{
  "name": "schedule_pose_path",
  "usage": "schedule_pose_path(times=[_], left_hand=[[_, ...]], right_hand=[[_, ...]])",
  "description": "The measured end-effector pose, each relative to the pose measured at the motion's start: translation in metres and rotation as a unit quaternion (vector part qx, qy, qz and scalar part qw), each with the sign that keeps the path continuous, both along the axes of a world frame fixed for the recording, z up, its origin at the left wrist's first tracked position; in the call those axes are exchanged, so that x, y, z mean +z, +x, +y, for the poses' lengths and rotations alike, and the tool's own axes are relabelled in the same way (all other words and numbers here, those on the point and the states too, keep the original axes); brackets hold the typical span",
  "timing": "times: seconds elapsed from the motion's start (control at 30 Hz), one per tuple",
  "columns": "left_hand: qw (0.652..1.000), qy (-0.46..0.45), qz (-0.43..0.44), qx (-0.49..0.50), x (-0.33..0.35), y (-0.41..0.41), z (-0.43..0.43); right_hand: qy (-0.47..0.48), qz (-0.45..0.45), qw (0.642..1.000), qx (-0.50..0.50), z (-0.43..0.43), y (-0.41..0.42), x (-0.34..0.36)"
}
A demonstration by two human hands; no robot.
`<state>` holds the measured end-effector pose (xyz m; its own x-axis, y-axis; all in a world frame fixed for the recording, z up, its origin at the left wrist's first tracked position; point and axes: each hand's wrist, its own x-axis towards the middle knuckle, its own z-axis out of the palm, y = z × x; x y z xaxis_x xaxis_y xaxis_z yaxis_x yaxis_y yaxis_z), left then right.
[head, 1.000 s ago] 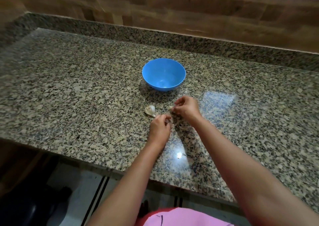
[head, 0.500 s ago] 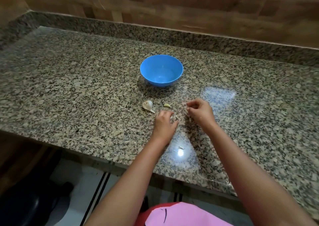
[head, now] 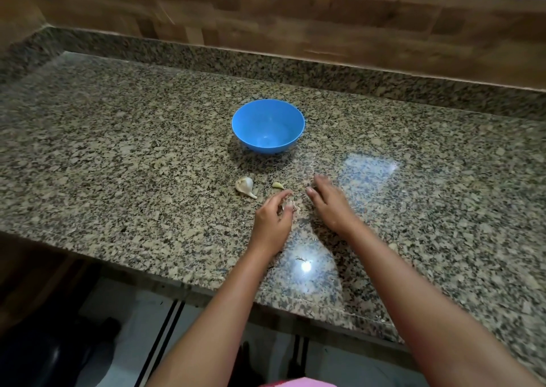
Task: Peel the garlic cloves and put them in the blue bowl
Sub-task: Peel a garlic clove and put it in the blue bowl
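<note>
**Peeling one garlic clove beside the empty bowl**

The round blue plastic bowl (head: 268, 126) stands in the middle of the frame on the speckled granite counter (head: 118, 156), and nothing can be seen inside it, so the task seems to be at its beginning. Below the bowl and a little to the left lies a whitish piece of garlic bulb with a short stem (head: 245, 186). Just to the right of it lies one small yellowish clove (head: 277, 185), which looks already peeled, though it is too small to be sure.

The left hand (head: 273, 219), low in the centre of the frame, pinches a pale papery bit of garlic (head: 289, 204) between thumb and fingertips. Whether it is a whole clove or mostly skin cannot be told. The right hand (head: 329, 203) is blurred and hovers just beside it; its fingers look fairly straight and it seems to hold nothing. A tiny scrap of skin (head: 300, 258) lies near the counter's lower edge, in the bright reflection.

To do this step well, the left grip should probably hold the clove firmly by one end, while the right fingertips catch the loose skin at the other end and pull along the clove. The skin is thin and may tear, so short pulls seem safer. The clean clove can then go into the bowl, which is near.
</note>
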<state>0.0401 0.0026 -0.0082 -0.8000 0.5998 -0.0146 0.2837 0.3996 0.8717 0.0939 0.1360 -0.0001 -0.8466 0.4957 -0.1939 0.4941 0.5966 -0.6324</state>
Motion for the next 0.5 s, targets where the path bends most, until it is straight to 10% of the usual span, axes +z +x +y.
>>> schedule_pose_path(times=[0.5], left_hand=[[0.983, 0.091, -0.11, 0.118, 0.007, 0.003, -0.012]], right_hand=[[0.129, 0.021, 0.979, 0.154, -0.048, 0.012, -0.001]])
